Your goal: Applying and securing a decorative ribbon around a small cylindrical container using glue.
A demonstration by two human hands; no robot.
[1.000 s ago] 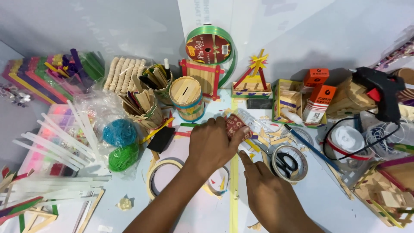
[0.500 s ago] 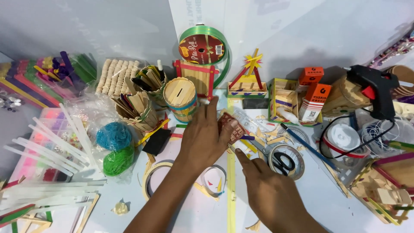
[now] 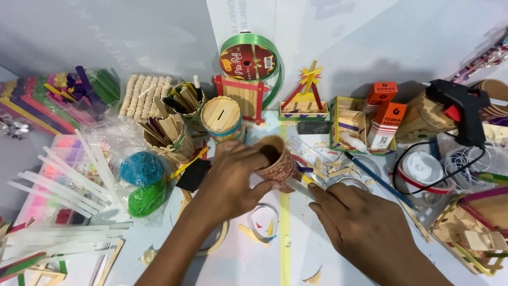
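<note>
My left hand (image 3: 227,182) grips a small red-patterned paper cup (image 3: 279,163). The cup is tipped on its side just above the table, with its dark opening facing up and left. My right hand (image 3: 360,222) lies palm-down to the right of the cup. Its fingertips pinch a thin grey metal blade (image 3: 299,188) whose tip points at the base of the cup. Under the cup runs a yellow strip (image 3: 284,238) on the pale table, with a small loop of tape (image 3: 264,222) beside it.
A craft-stick cylinder box (image 3: 222,117), a green ribbon roll (image 3: 254,58) and stick models stand behind the hands. A black glue gun (image 3: 457,103) and orange boxes (image 3: 386,119) are at the right. Blue and green yarn balls (image 3: 142,168) and white glue sticks (image 3: 58,180) are at the left.
My left hand, which lay flat over the patterned cup, has picked it up and tipped it on its side. My right hand has shifted right and closer to the cup with the blade.
</note>
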